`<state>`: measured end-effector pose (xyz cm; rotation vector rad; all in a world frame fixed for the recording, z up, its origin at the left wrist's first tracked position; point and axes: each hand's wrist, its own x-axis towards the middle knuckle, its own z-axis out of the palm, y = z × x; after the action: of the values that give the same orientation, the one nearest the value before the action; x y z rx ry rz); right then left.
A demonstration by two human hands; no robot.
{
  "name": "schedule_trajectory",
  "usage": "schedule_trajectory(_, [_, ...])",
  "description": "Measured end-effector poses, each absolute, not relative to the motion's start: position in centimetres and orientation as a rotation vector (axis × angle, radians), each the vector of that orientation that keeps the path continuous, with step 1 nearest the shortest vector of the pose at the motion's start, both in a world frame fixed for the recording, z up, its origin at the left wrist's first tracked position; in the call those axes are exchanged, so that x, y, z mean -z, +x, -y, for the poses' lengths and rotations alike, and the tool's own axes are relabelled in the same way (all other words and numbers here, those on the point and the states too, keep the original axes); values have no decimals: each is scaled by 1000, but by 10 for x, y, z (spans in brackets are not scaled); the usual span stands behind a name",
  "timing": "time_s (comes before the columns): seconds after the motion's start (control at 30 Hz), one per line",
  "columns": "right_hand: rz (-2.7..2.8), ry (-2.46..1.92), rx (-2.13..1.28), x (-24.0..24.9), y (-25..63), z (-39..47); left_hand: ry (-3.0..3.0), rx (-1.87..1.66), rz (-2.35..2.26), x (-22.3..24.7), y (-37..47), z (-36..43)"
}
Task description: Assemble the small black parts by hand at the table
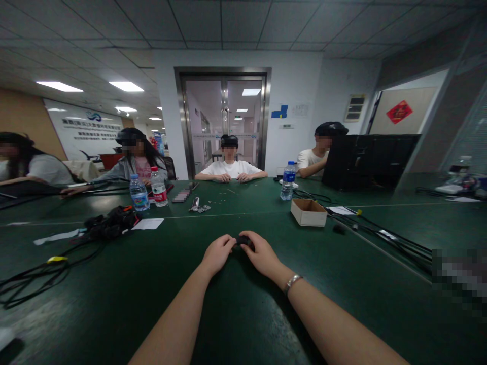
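Note:
A small black object [242, 241] is held between my two hands just above or on the dark green table [243, 309]; its kind I cannot make out. My left hand [218, 253] pinches its left end with thumb and fingers. From the other side, my right hand [262, 253] is closed round the right end, its curled fingers covering part of it. The right wrist wears a silver bracelet [292, 284]. Beyond and to the right of my hands stands an open cardboard box [309, 218].
Water bottles [140, 192] stand at the left, another bottle [288, 181] at the right. Black cables [38, 279] and a black bundle of gear [110, 222] lie left; more cables [395, 243] run right. A monitor [369, 161] stands behind. Several people sit around, one person [230, 167] opposite.

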<state>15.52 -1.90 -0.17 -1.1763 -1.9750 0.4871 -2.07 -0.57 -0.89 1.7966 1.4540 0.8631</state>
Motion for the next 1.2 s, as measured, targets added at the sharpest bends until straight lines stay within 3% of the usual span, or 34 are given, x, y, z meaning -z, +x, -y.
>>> schedule_trajectory(1.2, [1863, -1205, -626, 2, 156, 14, 1729, -1106, -1237, 7, -20, 7])
